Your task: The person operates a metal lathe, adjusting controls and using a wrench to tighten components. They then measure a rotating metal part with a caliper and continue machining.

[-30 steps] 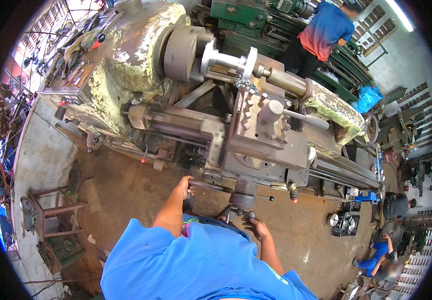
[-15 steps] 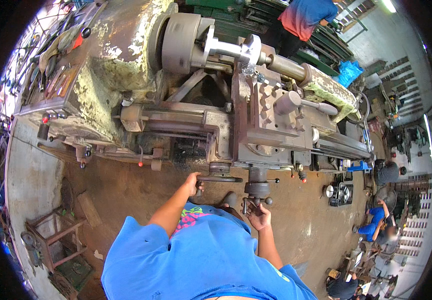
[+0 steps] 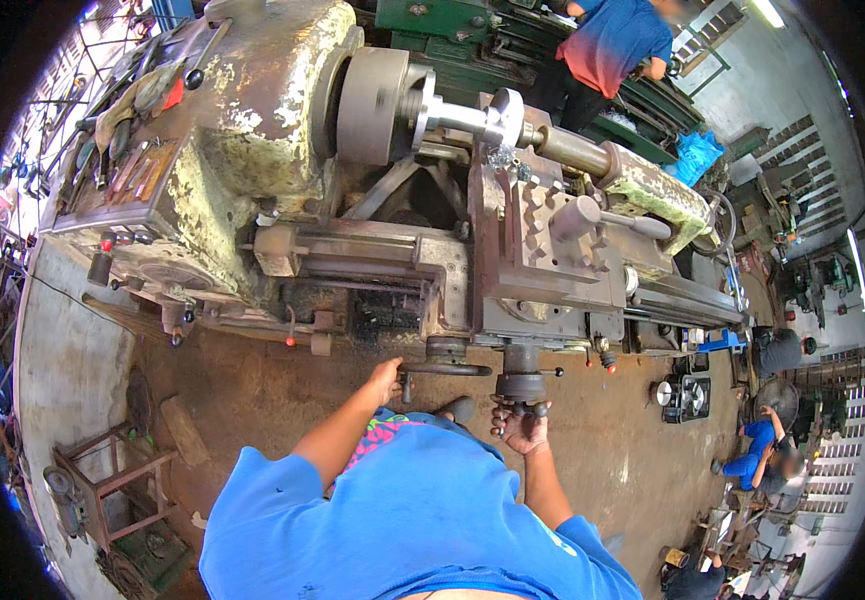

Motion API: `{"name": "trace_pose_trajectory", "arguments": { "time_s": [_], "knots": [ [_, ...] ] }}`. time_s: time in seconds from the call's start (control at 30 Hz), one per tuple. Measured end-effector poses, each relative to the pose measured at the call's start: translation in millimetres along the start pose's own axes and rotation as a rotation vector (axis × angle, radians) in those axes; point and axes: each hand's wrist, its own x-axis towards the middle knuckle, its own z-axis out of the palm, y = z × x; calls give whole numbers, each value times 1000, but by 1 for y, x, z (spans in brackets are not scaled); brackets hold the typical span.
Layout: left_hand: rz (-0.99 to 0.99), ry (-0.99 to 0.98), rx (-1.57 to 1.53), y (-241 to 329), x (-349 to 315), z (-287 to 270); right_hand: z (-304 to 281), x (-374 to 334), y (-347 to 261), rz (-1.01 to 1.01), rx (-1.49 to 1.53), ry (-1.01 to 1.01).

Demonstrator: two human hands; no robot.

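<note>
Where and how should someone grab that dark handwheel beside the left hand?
The handwheel is probably best gripped by its peg handle at the rim's left end, from the near side: the peg juts off the rim toward the blue shirt.

A machine workshop, shown by a worn lathe (image 3: 553,290), hand tools (image 3: 141,168) on the left edge of its headstock (image 3: 278,110), a green machine (image 3: 431,20) behind and a stained floor (image 3: 603,470).
</note>
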Motion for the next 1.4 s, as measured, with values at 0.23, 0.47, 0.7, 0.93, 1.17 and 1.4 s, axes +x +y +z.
{"name": "trace_pose_trajectory", "arguments": {
  "time_s": [0.23, 0.47, 0.7, 0.93, 1.17, 1.4],
  "knots": [
    [174, -48, 316, -4, -34, -8, 122, -22, -16, -29, -1873, 1214],
    [193, 243, 480, -34, -12, 39, 62, 1, 55, -97, -1082, 828],
    [355, 533, 770, -45, 5, 41, -30, 1, 6, 115, -1214, 1059],
    [302, 371, 398, -75, 56, 24, 69, -21, 23, -121, -1689, 1132],
    [128, -46, 806, -98, 133, 35, -6, 28, 29, 92, -1683, 863],
    [-187, -521, 538, -43, 119, -56, 60, -37, 5, -117, -1746, 1275]
  ]
}}
